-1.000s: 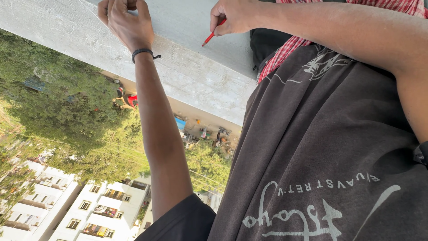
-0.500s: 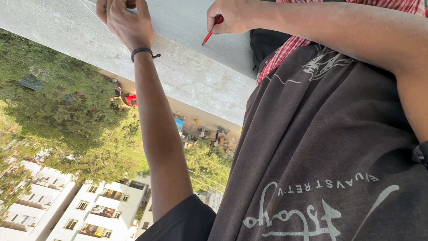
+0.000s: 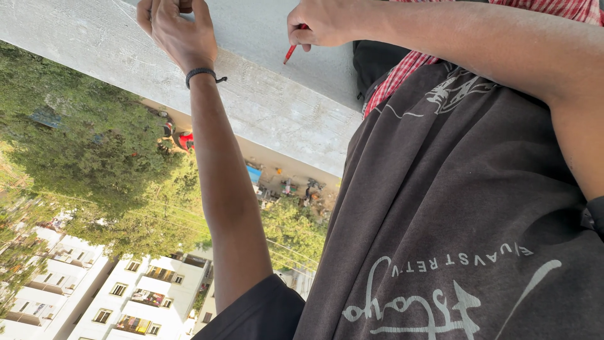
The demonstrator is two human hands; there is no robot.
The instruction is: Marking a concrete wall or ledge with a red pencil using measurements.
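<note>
My right hand (image 3: 324, 24) is closed around a red pencil (image 3: 290, 51), whose tip touches the grey concrete surface (image 3: 264, 25) at the top of the view. My left hand (image 3: 179, 31), with a black band (image 3: 200, 73) on its wrist, rests on the concrete ledge (image 3: 277, 113) to the left of the pencil. Its fingers curl at the frame's top edge and are partly cut off, so I cannot tell whether they hold anything. My dark printed shirt (image 3: 453, 208) fills the right side.
Beyond the ledge's edge the ground lies far below: green treetops (image 3: 82, 157), white apartment blocks (image 3: 138, 289) and a yard with small coloured objects (image 3: 283, 186). A red checked cloth (image 3: 402, 72) and a dark bag (image 3: 371, 60) sit by the ledge.
My right hand has shifted very slightly with the pencil, the tip staying at almost the same spot. My left hand has not moved.
</note>
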